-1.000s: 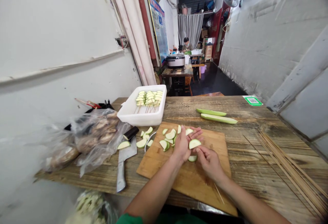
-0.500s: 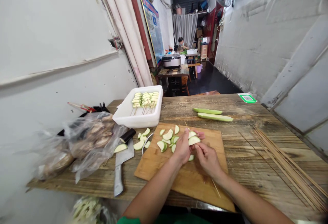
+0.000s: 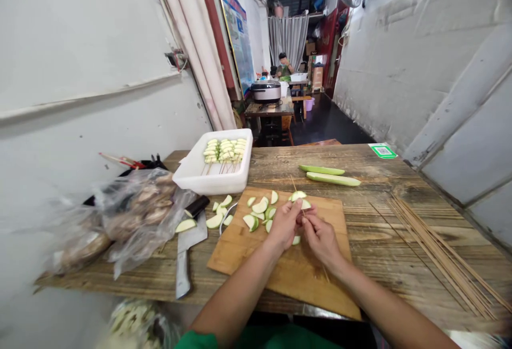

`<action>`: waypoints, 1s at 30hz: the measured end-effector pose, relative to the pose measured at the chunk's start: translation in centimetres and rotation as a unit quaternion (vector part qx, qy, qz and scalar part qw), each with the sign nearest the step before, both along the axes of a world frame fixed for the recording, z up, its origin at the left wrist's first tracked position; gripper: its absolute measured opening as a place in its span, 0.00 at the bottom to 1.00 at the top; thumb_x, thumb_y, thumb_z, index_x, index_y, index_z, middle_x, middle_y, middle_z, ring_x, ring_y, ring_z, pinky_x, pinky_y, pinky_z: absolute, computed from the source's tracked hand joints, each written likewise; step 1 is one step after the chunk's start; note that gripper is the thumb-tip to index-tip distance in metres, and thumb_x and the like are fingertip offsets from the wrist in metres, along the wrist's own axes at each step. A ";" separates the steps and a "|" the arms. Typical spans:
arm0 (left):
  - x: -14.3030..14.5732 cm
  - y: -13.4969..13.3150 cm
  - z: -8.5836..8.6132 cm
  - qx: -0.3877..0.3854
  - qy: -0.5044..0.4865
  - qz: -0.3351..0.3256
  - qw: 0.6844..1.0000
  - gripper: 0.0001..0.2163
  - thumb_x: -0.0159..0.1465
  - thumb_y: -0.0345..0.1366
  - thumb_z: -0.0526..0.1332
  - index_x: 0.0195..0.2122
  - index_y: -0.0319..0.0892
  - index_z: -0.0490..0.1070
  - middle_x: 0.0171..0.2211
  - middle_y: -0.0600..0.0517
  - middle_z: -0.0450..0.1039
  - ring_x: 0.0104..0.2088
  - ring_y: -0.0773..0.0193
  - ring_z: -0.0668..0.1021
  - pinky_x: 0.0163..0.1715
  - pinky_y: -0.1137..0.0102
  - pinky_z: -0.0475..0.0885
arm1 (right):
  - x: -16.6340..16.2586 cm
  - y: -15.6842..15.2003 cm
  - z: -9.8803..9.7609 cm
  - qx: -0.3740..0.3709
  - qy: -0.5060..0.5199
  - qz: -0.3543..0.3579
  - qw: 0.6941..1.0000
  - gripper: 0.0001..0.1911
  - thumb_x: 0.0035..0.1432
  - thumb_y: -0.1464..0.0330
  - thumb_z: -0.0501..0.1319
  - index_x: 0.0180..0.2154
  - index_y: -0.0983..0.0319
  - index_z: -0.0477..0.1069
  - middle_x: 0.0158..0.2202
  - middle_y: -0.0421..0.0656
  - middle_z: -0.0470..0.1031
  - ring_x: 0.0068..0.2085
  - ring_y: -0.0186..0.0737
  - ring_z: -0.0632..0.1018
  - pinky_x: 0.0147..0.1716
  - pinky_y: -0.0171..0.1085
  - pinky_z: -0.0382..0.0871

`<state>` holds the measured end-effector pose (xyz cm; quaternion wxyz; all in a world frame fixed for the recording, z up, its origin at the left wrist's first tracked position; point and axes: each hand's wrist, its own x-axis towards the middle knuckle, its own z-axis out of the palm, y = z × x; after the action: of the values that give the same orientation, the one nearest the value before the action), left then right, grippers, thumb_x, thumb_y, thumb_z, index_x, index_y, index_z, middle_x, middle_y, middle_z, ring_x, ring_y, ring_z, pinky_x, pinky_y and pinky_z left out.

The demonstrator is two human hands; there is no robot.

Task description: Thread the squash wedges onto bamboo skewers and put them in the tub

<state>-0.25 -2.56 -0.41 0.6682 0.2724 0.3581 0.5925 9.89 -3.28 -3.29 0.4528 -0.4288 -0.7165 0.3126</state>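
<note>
Over the wooden cutting board (image 3: pixel 232 250), my left hand (image 3: pixel 285 225) is closed on half-moon slices (image 3: pixel 298 195) of a pale, green-skinned vegetable. A thin bamboo skewer (image 3: pixel 293 183) runs through them, its tip showing beyond the slices. Close beside it, my right hand (image 3: pixel 322 240) pinches the skewer just below the slices; the skewer's other end shows under that hand. Loose slices (image 3: pixel 260 205) lie on the board left of my hands. My fingers partly hide the threaded slices.
A white tub (image 3: pixel 214 183) of filled skewers stands behind the board. To the left lie a cleaver (image 3: pixel 183 272), more slices and bagged mushrooms (image 3: pixel 148 205). Two long vegetable pieces (image 3: pixel 333 179) and bare skewers (image 3: pixel 436 253) lie right. A person (image 3: pixel 285 66) sits far back.
The slice nearest me has moved up against the other on the skewer, and my right fingers have shifted from its edge to the skewer below. The view has shifted slightly.
</note>
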 end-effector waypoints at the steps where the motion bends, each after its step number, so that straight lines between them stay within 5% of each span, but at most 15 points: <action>1: 0.0 0.1 0.0 -0.005 -0.002 0.004 1.000 0.13 0.53 0.43 0.61 0.31 0.37 0.68 0.29 0.46 0.75 0.33 0.61 0.77 0.33 0.68 0.71 | 0.0 -0.1 0.0 0.007 -0.007 -0.002 1.000 0.12 0.57 0.67 0.50 0.27 0.63 0.68 0.23 0.41 0.70 0.24 0.34 0.69 0.25 0.31 0.63; 17: 0.9 -0.1 -1.1 -0.013 0.051 -0.034 0.998 0.15 0.54 0.43 0.60 0.34 0.34 0.73 0.32 0.44 0.75 0.30 0.64 0.76 0.31 0.71 0.70 | 0.2 0.2 0.1 -0.012 -0.002 -0.038 0.999 0.13 0.58 0.67 0.50 0.27 0.64 0.69 0.23 0.42 0.70 0.25 0.35 0.69 0.26 0.31 0.62; 23: -2.6 0.1 0.6 0.021 0.208 0.053 0.976 0.18 0.58 0.45 0.54 0.44 0.39 0.69 0.40 0.44 0.73 0.37 0.63 0.75 0.36 0.68 0.70 | 1.0 0.8 0.4 -0.026 0.034 -0.070 0.997 0.14 0.58 0.65 0.50 0.31 0.64 0.70 0.25 0.41 0.71 0.26 0.35 0.70 0.26 0.31 0.62; 27: -8.5 -0.7 3.2 0.086 0.479 0.161 0.859 0.19 0.57 0.44 0.56 0.46 0.39 0.68 0.34 0.47 0.75 0.33 0.63 0.75 0.36 0.68 0.68 | 1.5 1.3 0.7 -0.038 0.057 -0.112 0.991 0.15 0.57 0.63 0.50 0.31 0.65 0.70 0.22 0.40 0.69 0.24 0.34 0.69 0.22 0.30 0.59; 30: -10.2 -1.1 3.9 0.081 0.717 0.145 0.677 0.16 0.57 0.45 0.55 0.40 0.40 0.72 0.33 0.47 0.74 0.34 0.61 0.74 0.38 0.67 0.66 | 1.4 1.2 0.8 -0.042 0.058 -0.105 0.992 0.15 0.57 0.63 0.50 0.31 0.65 0.71 0.21 0.39 0.68 0.24 0.34 0.68 0.21 0.30 0.58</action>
<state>-10.49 -3.64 3.47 0.0880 0.6117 0.7127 0.3319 11.28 -2.06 -2.45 0.5056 -0.5012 -0.6263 0.3178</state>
